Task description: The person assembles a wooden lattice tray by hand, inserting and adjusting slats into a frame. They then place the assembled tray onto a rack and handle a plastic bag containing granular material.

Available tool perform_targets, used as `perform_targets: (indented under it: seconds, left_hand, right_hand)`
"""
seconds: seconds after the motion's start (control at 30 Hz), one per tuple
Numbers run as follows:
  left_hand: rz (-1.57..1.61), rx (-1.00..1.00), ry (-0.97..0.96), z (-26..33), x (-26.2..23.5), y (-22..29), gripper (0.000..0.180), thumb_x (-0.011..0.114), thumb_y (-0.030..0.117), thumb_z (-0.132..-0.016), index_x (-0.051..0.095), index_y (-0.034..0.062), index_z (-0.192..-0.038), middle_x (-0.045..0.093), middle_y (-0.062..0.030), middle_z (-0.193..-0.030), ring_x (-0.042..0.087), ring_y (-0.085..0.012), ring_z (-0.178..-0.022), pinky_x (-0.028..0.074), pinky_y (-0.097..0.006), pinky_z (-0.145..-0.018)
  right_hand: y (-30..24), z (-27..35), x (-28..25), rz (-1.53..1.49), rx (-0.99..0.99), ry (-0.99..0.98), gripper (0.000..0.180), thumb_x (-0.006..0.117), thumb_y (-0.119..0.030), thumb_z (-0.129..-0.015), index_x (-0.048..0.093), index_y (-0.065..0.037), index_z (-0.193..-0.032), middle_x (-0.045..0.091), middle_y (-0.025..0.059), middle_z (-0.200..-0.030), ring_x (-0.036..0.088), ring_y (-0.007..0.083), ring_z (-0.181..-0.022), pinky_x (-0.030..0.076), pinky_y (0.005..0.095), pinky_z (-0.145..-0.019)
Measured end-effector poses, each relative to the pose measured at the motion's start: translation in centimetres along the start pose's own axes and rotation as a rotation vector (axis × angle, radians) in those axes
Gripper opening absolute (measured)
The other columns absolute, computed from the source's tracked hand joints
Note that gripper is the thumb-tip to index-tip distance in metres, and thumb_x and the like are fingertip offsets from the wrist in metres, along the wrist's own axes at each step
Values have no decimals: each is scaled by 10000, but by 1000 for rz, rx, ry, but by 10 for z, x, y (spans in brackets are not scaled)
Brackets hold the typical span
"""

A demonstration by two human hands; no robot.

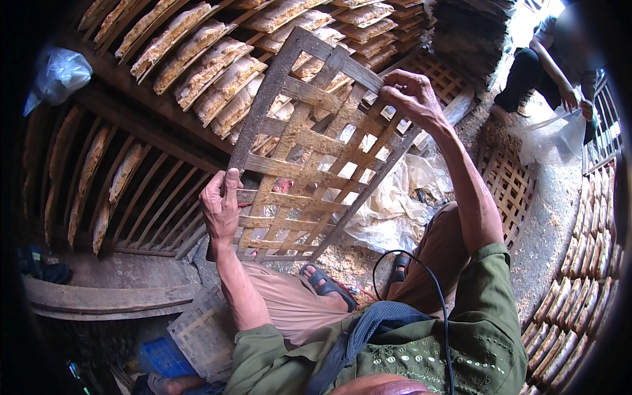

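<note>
A crumpled translucent plastic bag (66,74) showed at far left, above a slatted wooden rack (148,191). The left hand (221,205) gripped the left side of a woven bamboo lattice frame (316,140), which was held tilted in front of the person, between both hands. The right hand (415,99) pinched its upper right corner. Beyond lay rumpled plastic sheeting (395,227); farther right, a co-worker (546,59) held a clear bag (559,135).

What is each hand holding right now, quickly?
Left hand: closed, holding the woven wooden frame by its left edge.
Right hand: closed, holding the same frame near its upper right corner.
</note>
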State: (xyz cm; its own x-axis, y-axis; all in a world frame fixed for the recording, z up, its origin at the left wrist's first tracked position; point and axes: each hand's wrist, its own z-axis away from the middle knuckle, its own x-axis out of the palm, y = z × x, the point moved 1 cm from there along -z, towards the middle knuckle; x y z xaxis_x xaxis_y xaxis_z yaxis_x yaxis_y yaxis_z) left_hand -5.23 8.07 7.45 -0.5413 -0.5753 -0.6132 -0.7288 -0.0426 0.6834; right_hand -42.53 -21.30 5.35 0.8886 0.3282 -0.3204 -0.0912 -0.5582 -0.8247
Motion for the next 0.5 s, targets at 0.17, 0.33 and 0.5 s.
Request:
perform_targets:
  seconds: [0.17,0.33,0.5]
  left_hand:
    - [-3,33,26,0,1,0,662,591,585,-1131,659,3,-821,606,-93,-686,543,-189,-655,433,-396,-633]
    - [-2,15,33,2,1,-3,652,595,577,-1130,660,8,-818,607,-98,-686,536,-202,-647,428,-395,-630]
    - [-16,0,7,1,2,-4,649,600,567,-1131,653,2,-817,609,-98,-687,544,-198,-650,428,-391,-631]
  right_hand:
    - [4,-6,-6,-305,74,-24,300,649,-255,-1071,793,-38,-1220,777,43,-1032,713,122,-982,580,308,-903]
    - [-8,1,15,19,7,47,199,682,-201,-993,715,-14,-1053,671,-15,-899,603,68,-879,527,281,-823]
    - [6,-2,15,5,32,96,276,651,-269,-1038,727,-5,-1070,702,27,-881,673,115,-823,556,333,-748]
